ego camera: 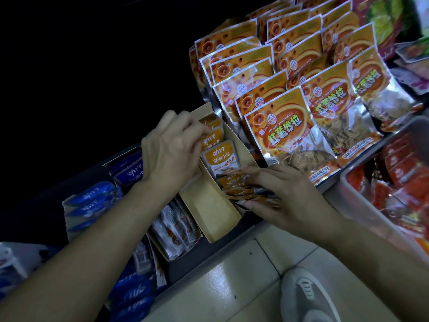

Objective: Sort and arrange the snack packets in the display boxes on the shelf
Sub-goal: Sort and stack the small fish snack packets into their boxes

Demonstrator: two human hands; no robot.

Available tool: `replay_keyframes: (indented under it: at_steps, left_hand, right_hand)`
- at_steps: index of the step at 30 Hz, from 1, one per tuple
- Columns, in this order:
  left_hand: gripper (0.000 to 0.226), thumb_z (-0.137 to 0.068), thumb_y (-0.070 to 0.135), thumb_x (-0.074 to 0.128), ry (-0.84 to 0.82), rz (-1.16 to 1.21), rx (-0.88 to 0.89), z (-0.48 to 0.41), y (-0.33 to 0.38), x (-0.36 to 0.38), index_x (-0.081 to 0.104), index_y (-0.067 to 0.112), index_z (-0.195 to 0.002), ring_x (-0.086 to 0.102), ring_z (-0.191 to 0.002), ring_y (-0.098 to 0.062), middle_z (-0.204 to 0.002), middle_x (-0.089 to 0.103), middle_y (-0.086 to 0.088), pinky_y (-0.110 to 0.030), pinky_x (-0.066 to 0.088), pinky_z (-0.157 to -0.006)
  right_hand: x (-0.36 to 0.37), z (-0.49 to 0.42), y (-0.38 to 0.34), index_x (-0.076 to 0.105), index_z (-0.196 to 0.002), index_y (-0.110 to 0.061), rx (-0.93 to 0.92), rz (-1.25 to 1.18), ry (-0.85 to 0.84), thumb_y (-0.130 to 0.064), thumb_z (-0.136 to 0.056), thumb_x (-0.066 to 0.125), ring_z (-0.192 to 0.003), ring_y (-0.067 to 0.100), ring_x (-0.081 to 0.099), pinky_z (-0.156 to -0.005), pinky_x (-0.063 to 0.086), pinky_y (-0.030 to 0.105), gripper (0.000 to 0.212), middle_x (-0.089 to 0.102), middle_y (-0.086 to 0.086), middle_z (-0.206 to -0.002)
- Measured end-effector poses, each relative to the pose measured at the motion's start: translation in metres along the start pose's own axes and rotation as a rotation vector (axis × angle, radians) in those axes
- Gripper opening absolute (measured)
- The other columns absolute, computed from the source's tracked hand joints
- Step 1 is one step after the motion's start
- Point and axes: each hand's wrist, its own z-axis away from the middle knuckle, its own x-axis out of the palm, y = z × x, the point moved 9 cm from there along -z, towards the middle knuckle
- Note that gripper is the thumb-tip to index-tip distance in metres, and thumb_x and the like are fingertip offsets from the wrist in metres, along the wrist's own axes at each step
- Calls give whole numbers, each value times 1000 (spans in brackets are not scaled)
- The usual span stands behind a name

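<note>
Snack packets (234,182) — in right hand (290,198)

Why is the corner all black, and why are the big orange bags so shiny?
Head view: the upper left gets no light, so it goes black; the big orange bags have foil edges that bounce light back as white glare; the packages in the top right corner look smeared.

Tan cardboard display box (210,212), open top, near half bare, orange snack packets (219,159) upright in a row toward its 12 o'clock end, loose orange stack (246,194) fanned flat at its 3 o'clock edge
</note>
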Motion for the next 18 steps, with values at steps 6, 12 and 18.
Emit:
replay_keyframes:
  at_steps: [6,12,18]
  left_hand:
    - [34,-94,43,62,-275,-29,2,7,11,30,72,26,-122,48,-100,-25,-114,74,4,-39,26,-85]
    - [25,-92,49,67,-421,-4,-181,4,9,45,75,31,-108,39,-106,-22,-95,59,2,-38,24,-89]
    - [15,-91,33,73,-70,44,-125,5,4,13,77,20,-98,53,-87,-26,-90,72,1,-38,26,-79]
  right_hand:
    - [3,3,2,66,-115,-16,9,-3,-22,-45,-91,66,-101,21,62,-84,49,39,38,60,-7,-136]
    - [1,6,-4,65,-117,-17,-11,0,-13,-41,-90,67,-108,23,62,-86,49,41,36,51,-4,-147]
    - [3,14,2,61,-126,-18,17,-3,-27,-30,-86,73,-112,26,60,-79,54,43,43,47,4,-140]
